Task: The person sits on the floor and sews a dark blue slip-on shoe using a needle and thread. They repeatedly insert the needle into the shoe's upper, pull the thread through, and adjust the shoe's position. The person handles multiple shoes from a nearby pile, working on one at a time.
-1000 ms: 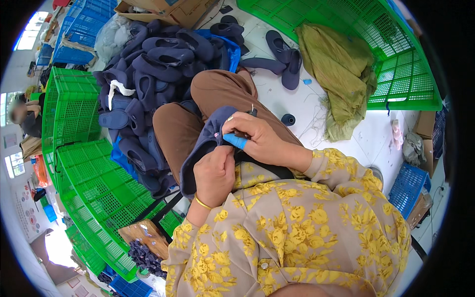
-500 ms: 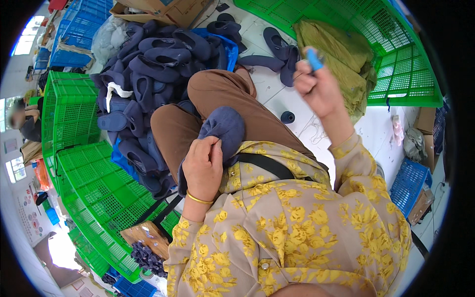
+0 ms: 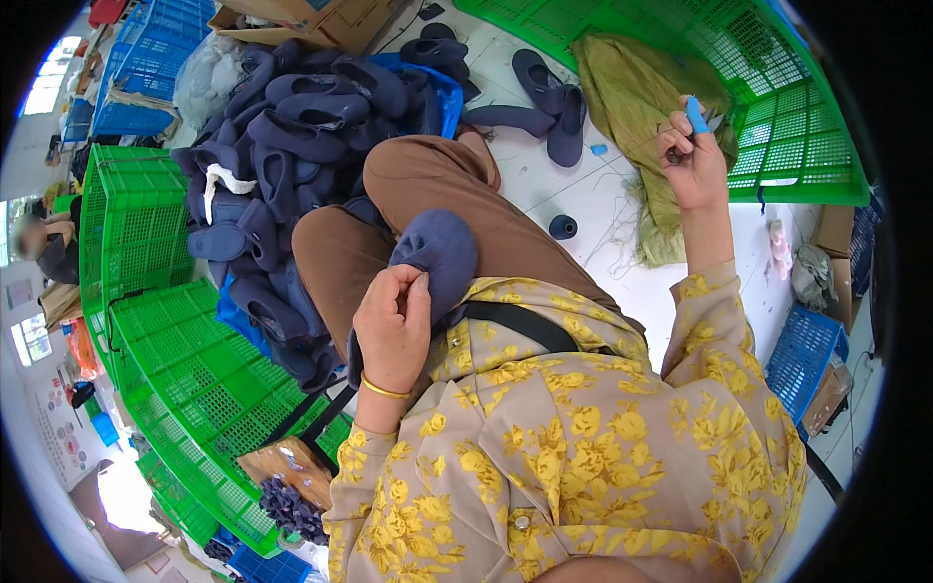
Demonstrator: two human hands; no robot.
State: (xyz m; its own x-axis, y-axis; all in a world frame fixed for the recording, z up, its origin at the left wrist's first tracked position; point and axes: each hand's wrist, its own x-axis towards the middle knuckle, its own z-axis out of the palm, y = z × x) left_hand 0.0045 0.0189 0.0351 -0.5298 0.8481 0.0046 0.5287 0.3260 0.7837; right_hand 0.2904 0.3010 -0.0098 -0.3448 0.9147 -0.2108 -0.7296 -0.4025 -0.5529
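On my lap lies a navy cloth shoe [image 3: 442,255], its rounded end up. My left hand [image 3: 394,316] pinches its edge between thumb and fingers; a gold bangle circles that wrist. Out to the right, my right hand [image 3: 698,165] is raised with curled fingers. A blue wrap [image 3: 696,115] covers one of its fingers. Within the curl sits a small dark tool [image 3: 675,155], and a grey pointed tip shows beside the wrapped finger; its exact kind is hard to make out.
A heap of navy shoes [image 3: 311,117] lies ahead and left, beside green crates [image 3: 194,360]. More shoes [image 3: 549,97], a dark thread cone [image 3: 563,226] and loose threads lie on the white floor. An olive sack [image 3: 622,87] rests against a green crate [image 3: 797,126] at right.
My right hand has moved farther right and slightly back toward the crate. My left hand and the shoe have stayed nearly still. A small blue piece now shows on the floor.
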